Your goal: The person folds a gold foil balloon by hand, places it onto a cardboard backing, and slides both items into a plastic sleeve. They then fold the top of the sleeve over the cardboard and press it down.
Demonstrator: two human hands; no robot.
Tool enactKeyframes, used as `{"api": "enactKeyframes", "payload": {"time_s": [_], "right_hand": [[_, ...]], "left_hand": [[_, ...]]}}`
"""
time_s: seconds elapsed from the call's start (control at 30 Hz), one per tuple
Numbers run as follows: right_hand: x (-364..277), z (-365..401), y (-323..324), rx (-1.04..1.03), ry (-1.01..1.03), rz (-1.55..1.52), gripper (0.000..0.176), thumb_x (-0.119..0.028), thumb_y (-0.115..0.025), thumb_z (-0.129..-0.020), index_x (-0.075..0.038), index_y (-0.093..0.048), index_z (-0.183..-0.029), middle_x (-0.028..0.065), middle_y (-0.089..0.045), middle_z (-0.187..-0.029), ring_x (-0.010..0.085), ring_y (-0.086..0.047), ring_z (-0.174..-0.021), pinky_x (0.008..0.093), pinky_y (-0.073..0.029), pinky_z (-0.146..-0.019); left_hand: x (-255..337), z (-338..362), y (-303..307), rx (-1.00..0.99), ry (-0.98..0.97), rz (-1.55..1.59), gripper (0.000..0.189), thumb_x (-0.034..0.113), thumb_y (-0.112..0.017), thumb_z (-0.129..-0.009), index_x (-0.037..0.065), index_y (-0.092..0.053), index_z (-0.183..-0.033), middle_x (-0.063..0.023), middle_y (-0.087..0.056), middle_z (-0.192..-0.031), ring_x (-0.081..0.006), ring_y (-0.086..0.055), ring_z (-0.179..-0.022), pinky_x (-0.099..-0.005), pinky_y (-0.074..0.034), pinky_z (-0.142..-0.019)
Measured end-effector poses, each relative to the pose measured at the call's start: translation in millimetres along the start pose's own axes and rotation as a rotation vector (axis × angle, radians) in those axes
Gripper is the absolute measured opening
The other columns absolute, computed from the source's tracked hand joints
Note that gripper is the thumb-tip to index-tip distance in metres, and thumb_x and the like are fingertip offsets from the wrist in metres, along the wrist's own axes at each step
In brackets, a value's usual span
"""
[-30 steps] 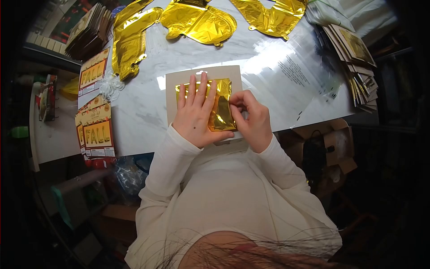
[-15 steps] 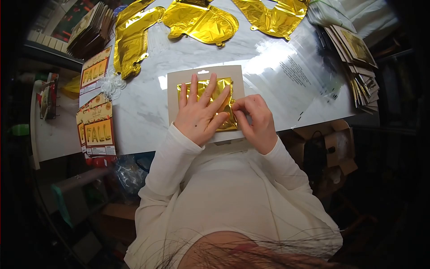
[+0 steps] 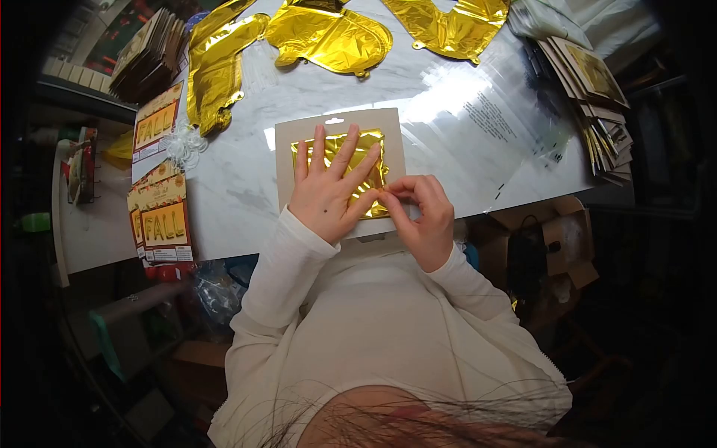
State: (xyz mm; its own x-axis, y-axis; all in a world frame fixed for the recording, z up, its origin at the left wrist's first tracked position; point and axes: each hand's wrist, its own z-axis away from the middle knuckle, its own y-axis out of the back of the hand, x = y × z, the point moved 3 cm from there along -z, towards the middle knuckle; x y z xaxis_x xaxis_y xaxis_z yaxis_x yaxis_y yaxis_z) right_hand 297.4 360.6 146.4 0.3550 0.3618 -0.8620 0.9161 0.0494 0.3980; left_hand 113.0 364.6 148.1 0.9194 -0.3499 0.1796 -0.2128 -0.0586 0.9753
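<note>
Folded gold foil packet [image 3: 373, 173], shiny and rectangular, lies on a plain tan cardboard card [image 3: 381, 119] with a hang slot, just inside the middle of the front edge of the white marbled tabletop [image 3: 239, 194].

Watching remotely, I start at the far left corner, where a stack of tan cards [image 3: 146, 56] leans in shadow. Along the left edge sit red-and-orange printed cards [image 3: 163, 220] in two groups; I can read "FALL" in balloon-style letters, but their smaller print is beyond me. Beside them is a bundle of white curled strands [image 3: 185, 143]. Below that edge I make out a clear plastic bag [image 3: 216, 287], its contents unclear.

Large flat gold foil shapes [image 3: 328, 37] line the far edge, their tops cut off by my view. At the front, I see the left hand [image 3: 325, 201] spread open and flat over the packet, hiding much of it. The right hand [image 3: 424, 224] has thumb and index finger pinched together at the packet's right edge; I cannot tell what, if anything, is between them.

Further right, clear plastic bags [image 3: 489, 119] bear black print too small for me to read. A pile of tan cards with gold foil [image 3: 597, 82] runs along the right edge. Beneath the front edge, an open brown cardboard box [image 3: 581, 276] holds a black object [image 3: 526, 257] I cannot identify.
</note>
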Motion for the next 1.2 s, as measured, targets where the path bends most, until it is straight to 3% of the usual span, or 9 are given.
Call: {"api": "enactKeyframes", "payload": {"time_s": [0.13,0.47,0.7,0.8,1.0,1.2], "right_hand": [[2.4,8.3,3.5,0.016,-0.039,-0.021,0.014,0.004,-0.077,-0.092,0.003,-0.069,-0.102,0.0123,-0.066,-0.099,0.0201,-0.073,-0.084,0.0291,-0.063,-0.075],[0.8,3.6,8.9,-0.009,-0.053,0.019,0.014,0.005,-0.075,-0.092,0.001,-0.069,-0.104,0.0101,-0.067,-0.098,0.02,-0.073,-0.086,0.0295,-0.061,-0.077],[11.5,-1.6,10.0,0.007,0.04,0.022,0.016,0.003,-0.074,-0.092,-0.002,-0.069,-0.106,0.0094,-0.067,-0.098,0.02,-0.066,-0.083,0.0293,-0.054,-0.069],[8.3,-4.8,15.9,-0.077,0.032,0.144,0.018,0.002,-0.076,-0.089,-0.001,-0.069,-0.105,0.0104,-0.065,-0.1,0.0223,-0.066,-0.085,0.0311,-0.054,-0.071],[4.2,-8.8,14.5,-0.075,0.043,0.142,0.012,0.002,-0.08,-0.085,0.0,-0.073,-0.094,0.0107,-0.062,-0.101,0.0243,-0.065,-0.087,0.0339,-0.054,-0.074],[8.1,-8.7,10.9,-0.063,0.003,0.098,0.012,0.002,-0.08,-0.083,0.0,-0.074,-0.092,0.0101,-0.063,-0.1,0.0241,-0.065,-0.089,0.0336,-0.053,-0.073]], "left_hand": [[1.3,-1.1,0.5,0.051,-0.009,0.012,0.06,0.051,-0.059,-0.102,0.03,-0.053,-0.158,-0.0104,-0.037,-0.172,-0.0573,-0.027,-0.154,-0.0693,-0.016,-0.123],[2.0,-1.8,2.2,0.048,0.004,0.028,0.06,0.051,-0.061,-0.101,0.031,-0.054,-0.157,-0.0103,-0.038,-0.171,-0.0578,-0.029,-0.153,-0.0688,-0.017,-0.123],[1.5,-1.3,1.5,0.021,0.002,0.037,0.062,0.052,-0.058,-0.103,0.028,-0.051,-0.159,-0.0109,-0.035,-0.172,-0.0582,-0.025,-0.154,-0.069,-0.016,-0.124],[1.1,-0.9,0.9,0.014,0.0,0.034,0.062,0.052,-0.057,-0.104,0.027,-0.05,-0.16,-0.0111,-0.034,-0.172,-0.0583,-0.024,-0.154,-0.0695,-0.015,-0.124],[1.2,0.0,2.5,-0.023,0.009,0.03,0.063,0.05,-0.054,-0.105,0.026,-0.046,-0.162,-0.0103,-0.029,-0.175,-0.0564,-0.02,-0.156,-0.0694,-0.013,-0.125],[1.1,-0.1,2.2,-0.05,0.022,0.018,0.064,0.047,-0.052,-0.105,0.025,-0.043,-0.165,-0.0088,-0.025,-0.177,-0.0536,-0.017,-0.159,-0.068,-0.011,-0.126]]}}
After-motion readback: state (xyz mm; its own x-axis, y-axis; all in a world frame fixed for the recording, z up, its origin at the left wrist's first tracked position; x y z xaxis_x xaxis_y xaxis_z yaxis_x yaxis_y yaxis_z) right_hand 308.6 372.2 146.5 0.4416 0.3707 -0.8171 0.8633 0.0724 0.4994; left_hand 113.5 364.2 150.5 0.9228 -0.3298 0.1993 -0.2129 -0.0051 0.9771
